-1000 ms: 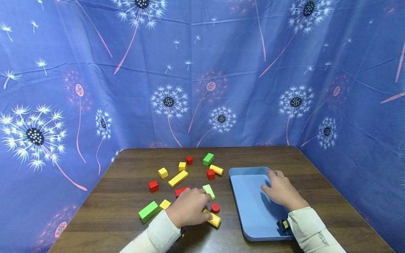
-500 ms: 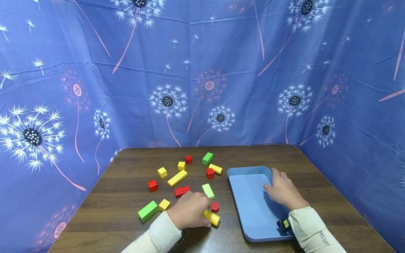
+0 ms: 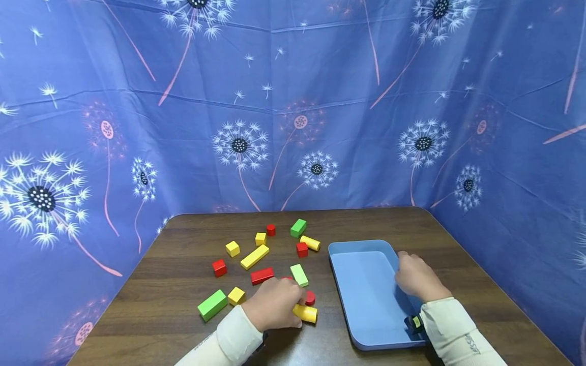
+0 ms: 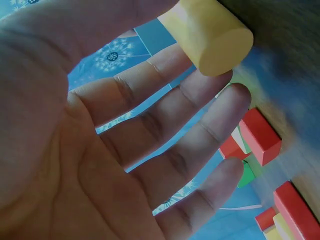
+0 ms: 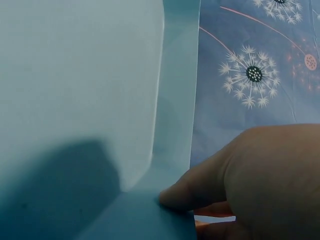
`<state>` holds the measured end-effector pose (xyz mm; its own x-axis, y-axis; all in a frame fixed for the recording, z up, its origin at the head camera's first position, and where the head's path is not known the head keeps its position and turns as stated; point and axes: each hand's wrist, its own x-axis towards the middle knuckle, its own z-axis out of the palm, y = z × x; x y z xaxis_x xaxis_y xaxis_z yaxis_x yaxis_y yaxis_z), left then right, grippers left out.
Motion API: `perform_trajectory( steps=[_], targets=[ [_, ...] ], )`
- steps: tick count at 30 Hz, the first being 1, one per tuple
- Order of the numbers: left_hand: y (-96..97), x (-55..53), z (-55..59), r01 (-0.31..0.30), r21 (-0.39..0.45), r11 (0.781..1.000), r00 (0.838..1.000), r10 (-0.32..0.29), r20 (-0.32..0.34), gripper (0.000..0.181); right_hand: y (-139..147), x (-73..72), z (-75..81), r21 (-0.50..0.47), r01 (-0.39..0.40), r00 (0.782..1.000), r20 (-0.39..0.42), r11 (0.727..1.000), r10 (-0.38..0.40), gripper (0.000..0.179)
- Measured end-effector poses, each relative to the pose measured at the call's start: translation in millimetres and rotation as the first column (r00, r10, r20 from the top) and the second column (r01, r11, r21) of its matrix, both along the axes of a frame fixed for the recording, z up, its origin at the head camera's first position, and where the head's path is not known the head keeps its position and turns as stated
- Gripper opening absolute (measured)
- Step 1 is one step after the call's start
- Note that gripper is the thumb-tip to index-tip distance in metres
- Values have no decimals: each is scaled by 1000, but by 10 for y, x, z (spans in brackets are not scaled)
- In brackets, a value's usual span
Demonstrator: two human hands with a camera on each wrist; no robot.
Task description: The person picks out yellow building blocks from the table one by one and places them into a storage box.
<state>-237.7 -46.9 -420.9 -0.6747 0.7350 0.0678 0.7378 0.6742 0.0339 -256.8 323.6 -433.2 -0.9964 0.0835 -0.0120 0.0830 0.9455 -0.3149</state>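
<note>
My left hand (image 3: pixel 274 305) pinches a yellow cylinder block (image 3: pixel 306 313) at the near middle of the table. In the left wrist view the cylinder (image 4: pixel 215 40) lies between thumb and index finger, while the other fingers stretch out loosely. A red round block (image 3: pixel 310 298) is just beyond it. My right hand (image 3: pixel 421 278) grips the right side of a blue tray (image 3: pixel 366 290). As the right wrist view shows, the thumb presses the inside of the tray wall (image 5: pixel 172 110) and the other fingers go outside it. No block shows inside the tray.
Around the left hand lie a red bar (image 3: pixel 262 276), a light green block (image 3: pixel 299 275), a yellow cube (image 3: pixel 236 296) and a green block (image 3: pixel 212 305). Several more blocks, including a yellow bar (image 3: pixel 254 257), lie farther back. A blue dandelion-print cloth (image 3: pixel 274 127) hangs behind the table.
My right hand has moved from over the tray to its right side and closed round the wall there. The yellow cylinder has turned slightly in my left hand, which stays about in place.
</note>
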Motion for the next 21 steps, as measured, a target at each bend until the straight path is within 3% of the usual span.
perform_trajectory(
  steps=[3, 10, 21],
  targets=[
    [8, 8, -24, -10, -4, 1000, 1000, 10, -1, 27, 5, 8, 12, -14, -2, 999, 35, 1000, 3, 54],
    [39, 44, -74, -14, -12, 1000, 1000, 13, -18, 49, 48, 41, -10, -12, 1, 997, 81, 1000, 0, 60],
    [78, 58, -109, 15, -27, 1000, 999, -16, -38, 45, 59, 59, -90, -18, 22, 995, 94, 1000, -20, 61]
  ],
)
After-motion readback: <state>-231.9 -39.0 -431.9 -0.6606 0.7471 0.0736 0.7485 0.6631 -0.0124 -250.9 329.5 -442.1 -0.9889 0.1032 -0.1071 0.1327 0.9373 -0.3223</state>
